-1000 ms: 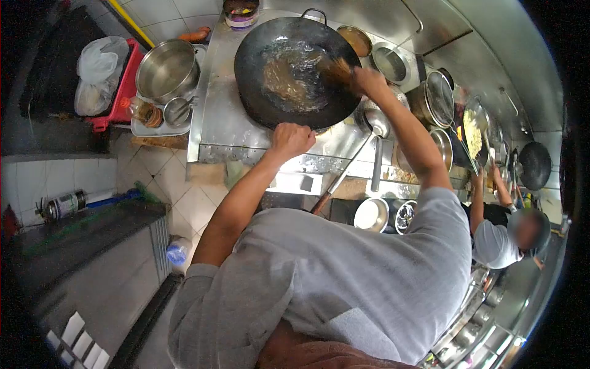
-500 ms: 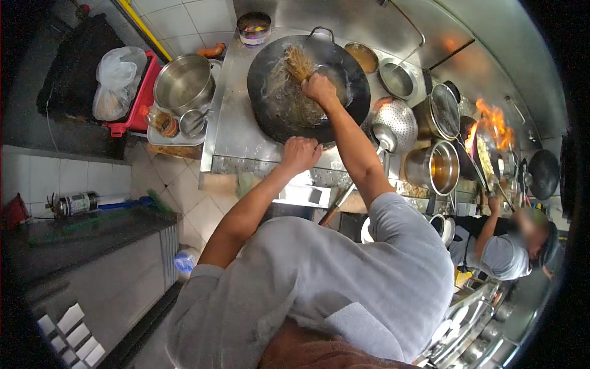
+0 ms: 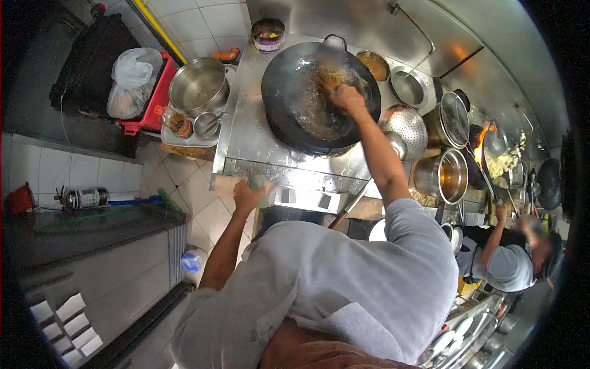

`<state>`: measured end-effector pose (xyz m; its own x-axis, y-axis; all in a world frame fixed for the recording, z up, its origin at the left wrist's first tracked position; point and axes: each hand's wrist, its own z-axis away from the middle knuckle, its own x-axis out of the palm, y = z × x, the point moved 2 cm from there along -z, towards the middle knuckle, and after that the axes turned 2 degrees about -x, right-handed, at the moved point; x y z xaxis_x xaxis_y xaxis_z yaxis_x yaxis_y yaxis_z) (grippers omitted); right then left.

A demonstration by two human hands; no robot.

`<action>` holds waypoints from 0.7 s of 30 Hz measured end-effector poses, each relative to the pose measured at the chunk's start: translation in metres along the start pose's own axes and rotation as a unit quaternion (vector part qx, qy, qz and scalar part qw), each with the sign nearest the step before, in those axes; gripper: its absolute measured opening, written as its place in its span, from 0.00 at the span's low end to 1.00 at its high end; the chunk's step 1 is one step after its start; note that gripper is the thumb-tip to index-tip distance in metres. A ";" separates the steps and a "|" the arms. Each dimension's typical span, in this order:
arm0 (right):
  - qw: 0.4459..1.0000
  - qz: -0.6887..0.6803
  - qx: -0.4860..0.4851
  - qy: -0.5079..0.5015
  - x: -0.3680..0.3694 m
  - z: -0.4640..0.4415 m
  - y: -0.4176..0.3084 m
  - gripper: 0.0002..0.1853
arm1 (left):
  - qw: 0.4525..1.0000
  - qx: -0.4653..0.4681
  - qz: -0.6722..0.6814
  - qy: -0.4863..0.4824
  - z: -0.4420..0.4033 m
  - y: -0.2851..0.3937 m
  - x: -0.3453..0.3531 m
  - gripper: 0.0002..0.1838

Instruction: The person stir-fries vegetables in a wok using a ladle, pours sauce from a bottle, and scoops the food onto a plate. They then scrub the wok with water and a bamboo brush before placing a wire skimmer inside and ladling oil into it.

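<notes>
My right hand (image 3: pixel 348 99) is closed round a bamboo wok brush (image 3: pixel 330 79), its bristles smeared by motion. It reaches over the large black wok (image 3: pixel 289 114), where wet, shiny liquid lies in the bottom. Down at the stove's front edge, my left hand (image 3: pixel 247 195) is at a greenish cloth (image 3: pixel 258 181). The cloth shows between thumb and fingers, which look closed on it, though the spot is slightly blurred.
To the right are a perforated strainer (image 3: pixel 405 126), a ladle (image 3: pixel 395 144) and a steel pot (image 3: pixel 439 178) of amber liquid. A co-worker (image 3: pixel 507 264) tosses food over flames (image 3: pixel 488 138). A steel pot (image 3: pixel 198 86) and sauce bottle (image 3: pixel 173 122) stand left.
My left hand has left the wok's near rim and moved down and left to the cloth. My right hand has swept the brush to the right across the wok. The co-worker's food is now airborne.
</notes>
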<state>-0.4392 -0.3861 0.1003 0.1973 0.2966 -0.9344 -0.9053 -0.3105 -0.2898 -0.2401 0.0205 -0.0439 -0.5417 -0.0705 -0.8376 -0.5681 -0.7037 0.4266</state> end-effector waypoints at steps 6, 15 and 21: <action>0.995 -0.017 -0.072 -0.070 0.006 0.099 -0.087 0.26 | 0.999 0.010 -0.016 0.051 -0.002 -0.022 0.035 0.37; 0.984 -0.155 -0.054 -0.073 0.039 0.021 -0.049 0.23 | 0.841 -0.022 0.536 -0.061 -0.018 0.066 -0.006 0.34; 0.965 0.190 -0.076 -0.161 -0.049 0.143 0.006 0.24 | 0.762 -0.133 0.589 -0.234 -0.040 0.173 0.012 0.41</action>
<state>-0.5077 -0.2736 0.1735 -0.2879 0.3918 -0.8739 -0.8184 -0.5745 0.0120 -0.3197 -0.1301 0.0062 -0.7756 -0.5476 0.3140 0.5955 -0.4697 0.6518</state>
